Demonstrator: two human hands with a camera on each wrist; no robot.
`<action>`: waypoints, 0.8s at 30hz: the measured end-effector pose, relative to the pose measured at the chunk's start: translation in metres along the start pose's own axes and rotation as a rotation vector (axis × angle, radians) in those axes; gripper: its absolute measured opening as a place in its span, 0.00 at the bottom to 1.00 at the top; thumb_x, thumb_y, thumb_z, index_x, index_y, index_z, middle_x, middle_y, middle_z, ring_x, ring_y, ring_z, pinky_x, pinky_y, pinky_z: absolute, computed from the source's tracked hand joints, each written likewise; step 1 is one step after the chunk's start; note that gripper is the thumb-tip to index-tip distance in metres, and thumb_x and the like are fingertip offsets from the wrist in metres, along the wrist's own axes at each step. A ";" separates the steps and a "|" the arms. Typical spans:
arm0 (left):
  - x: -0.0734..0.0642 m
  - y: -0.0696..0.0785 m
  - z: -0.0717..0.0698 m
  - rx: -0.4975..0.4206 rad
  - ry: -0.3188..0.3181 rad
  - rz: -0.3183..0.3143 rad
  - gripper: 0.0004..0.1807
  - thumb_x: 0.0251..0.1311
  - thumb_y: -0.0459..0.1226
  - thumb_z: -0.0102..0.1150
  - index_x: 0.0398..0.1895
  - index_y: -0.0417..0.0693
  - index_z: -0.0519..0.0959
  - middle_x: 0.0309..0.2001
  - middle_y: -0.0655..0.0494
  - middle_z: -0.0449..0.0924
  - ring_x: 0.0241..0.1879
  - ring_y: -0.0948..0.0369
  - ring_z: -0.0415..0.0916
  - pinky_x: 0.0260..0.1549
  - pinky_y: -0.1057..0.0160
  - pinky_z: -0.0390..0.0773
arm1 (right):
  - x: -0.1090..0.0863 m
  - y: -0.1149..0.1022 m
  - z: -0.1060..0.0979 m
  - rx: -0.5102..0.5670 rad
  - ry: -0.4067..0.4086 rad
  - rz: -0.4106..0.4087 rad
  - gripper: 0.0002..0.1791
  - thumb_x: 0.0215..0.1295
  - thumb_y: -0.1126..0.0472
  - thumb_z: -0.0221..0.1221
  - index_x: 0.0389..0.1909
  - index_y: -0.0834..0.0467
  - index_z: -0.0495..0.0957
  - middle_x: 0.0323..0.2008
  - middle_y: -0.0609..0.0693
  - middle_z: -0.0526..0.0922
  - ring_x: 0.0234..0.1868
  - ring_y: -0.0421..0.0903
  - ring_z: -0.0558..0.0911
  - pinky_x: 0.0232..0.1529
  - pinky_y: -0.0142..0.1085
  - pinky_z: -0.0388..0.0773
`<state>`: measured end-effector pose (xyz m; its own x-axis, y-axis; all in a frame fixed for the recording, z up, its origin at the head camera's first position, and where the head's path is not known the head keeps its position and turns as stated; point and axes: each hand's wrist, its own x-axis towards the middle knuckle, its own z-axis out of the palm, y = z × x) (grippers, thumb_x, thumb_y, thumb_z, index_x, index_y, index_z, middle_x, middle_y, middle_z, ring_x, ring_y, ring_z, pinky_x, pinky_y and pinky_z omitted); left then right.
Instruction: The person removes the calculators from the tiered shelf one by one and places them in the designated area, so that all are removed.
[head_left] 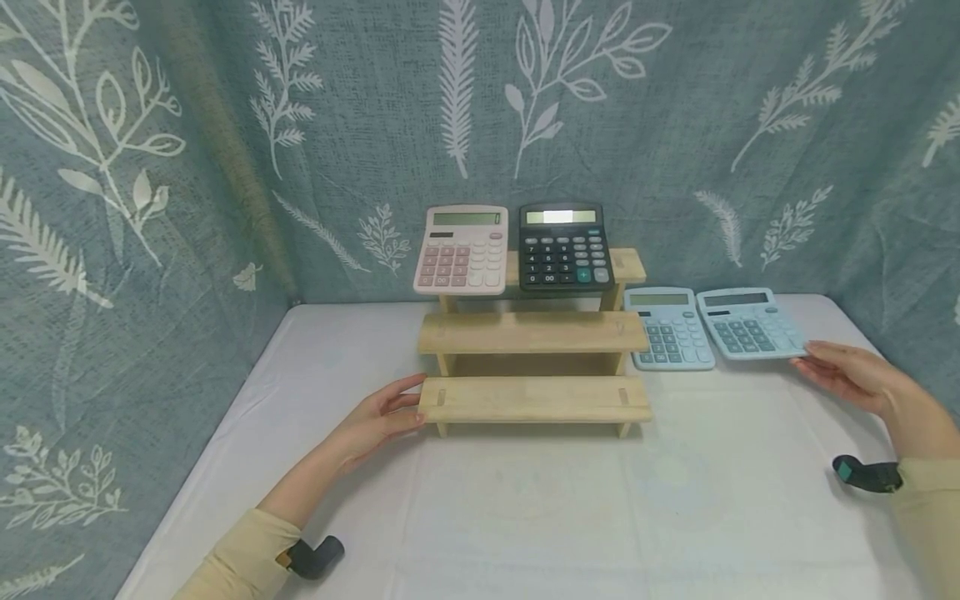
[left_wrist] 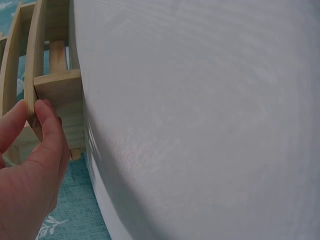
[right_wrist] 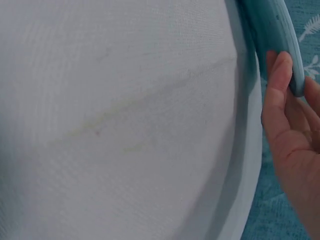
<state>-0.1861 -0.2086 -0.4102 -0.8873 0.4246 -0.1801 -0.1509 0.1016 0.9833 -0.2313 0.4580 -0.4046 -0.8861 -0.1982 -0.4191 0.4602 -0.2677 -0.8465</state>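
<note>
My left hand [head_left: 382, 421] pinches the left end of the lowest step of a wooden three-tier stand [head_left: 532, 400]; the left wrist view shows thumb and fingers on either side of the board [left_wrist: 31, 65]. At the right, my right hand [head_left: 851, 375] grips the lower right corner of a light blue calculator [head_left: 753, 325], which is raised and tilted. In the right wrist view the calculator's edge [right_wrist: 287, 45] sits between thumb and fingers. A second light blue calculator [head_left: 670, 329] lies beside it, against the stand's right side.
On the top tier a pink and white calculator [head_left: 461, 250] and a black calculator [head_left: 566, 248] lean side by side. The lower two tiers are bare wood. White cloth [head_left: 525, 508] covers the table, and a blue-green leaf-patterned curtain [head_left: 360, 125] hangs behind and at the sides.
</note>
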 end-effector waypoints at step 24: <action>-0.001 -0.003 -0.001 0.028 0.031 -0.026 0.40 0.64 0.30 0.57 0.76 0.38 0.49 0.68 0.30 0.58 0.54 0.57 0.75 0.56 0.61 0.75 | 0.001 0.005 0.004 -0.505 0.124 0.027 0.44 0.75 0.59 0.50 0.71 0.72 0.29 0.32 0.33 0.80 0.36 0.31 0.83 0.45 0.27 0.80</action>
<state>-0.1853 -0.2098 -0.4131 -0.8963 0.3936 -0.2042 -0.1623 0.1373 0.9771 -0.2294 0.4532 -0.4078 -0.8884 -0.0777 -0.4525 0.4256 0.2300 -0.8752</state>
